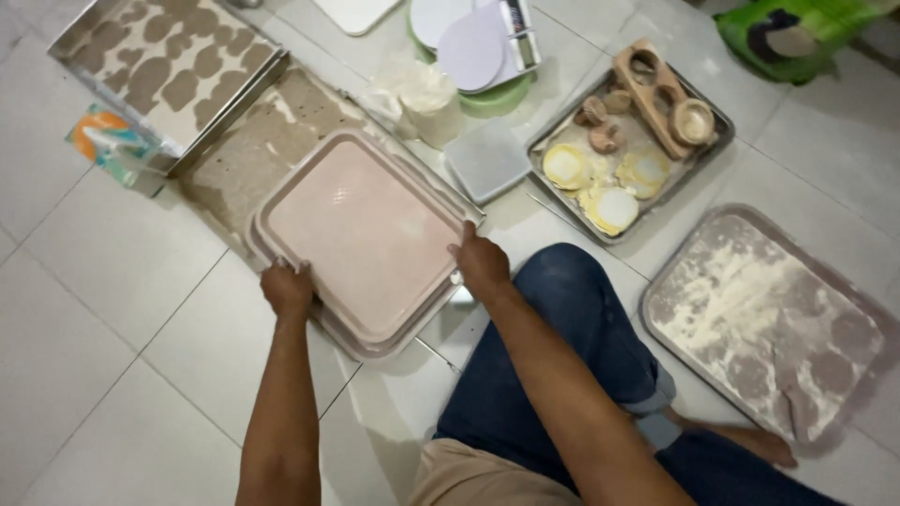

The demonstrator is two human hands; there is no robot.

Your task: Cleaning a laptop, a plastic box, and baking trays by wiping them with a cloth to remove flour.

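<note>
A stack of pink plastic trays [366, 234] rests on the white tiled floor in front of me, partly over a flour-dusted metal tray [272, 122]. My left hand [287, 289] grips the stack's near left edge. My right hand [482, 262] holds its right edge, fingers curled over the rim. Both arms reach forward from the bottom of the view.
A metal tray [572, 201] at upper right holds a wooden mould [662, 94], dough balls and flat yellow-rimmed discs [609, 206]. A floured pink tray [769, 319] lies at right beside my knee. A clear lidded box [487, 159], a plastic bag [422, 94], a tissue pack [112, 145] and another baking tray [169, 61] sit behind.
</note>
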